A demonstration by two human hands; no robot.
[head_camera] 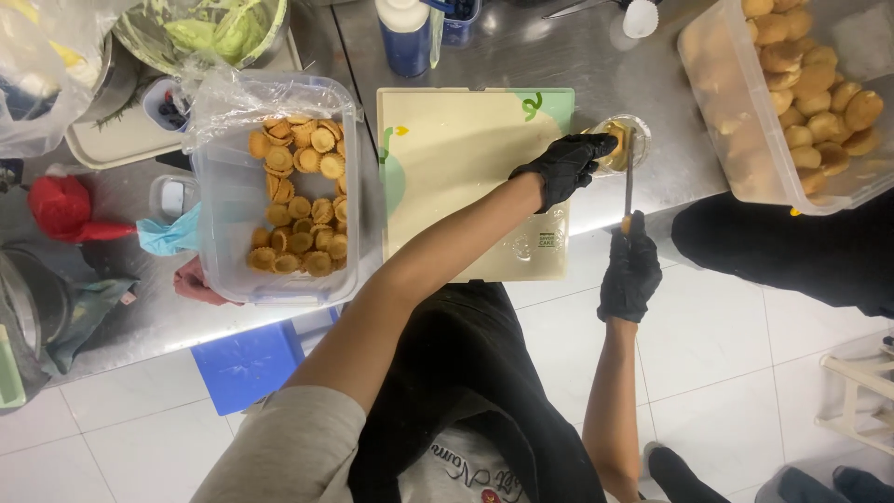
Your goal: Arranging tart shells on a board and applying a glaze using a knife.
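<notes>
My left hand (pixel 563 166), in a black glove, reaches across the cream cutting board (pixel 456 177) and holds a small golden bun (pixel 615 142) in a clear round dish (pixel 639 140) at the counter's edge. In a matching black glove, my right hand (pixel 630 275) is off the counter's edge and grips a thin knife (pixel 629 177). The blade points away from me and meets the bun beside my left fingers.
A clear tub of several tart shells (pixel 279 186) stands left of the board, another person's bare hand (pixel 196 281) at its near corner. A tub of buns (pixel 801 84) is far right, above a person in black (pixel 792 251). Blue bottle (pixel 407 37), bowl of greens (pixel 205 28), blue stool (pixel 247 365).
</notes>
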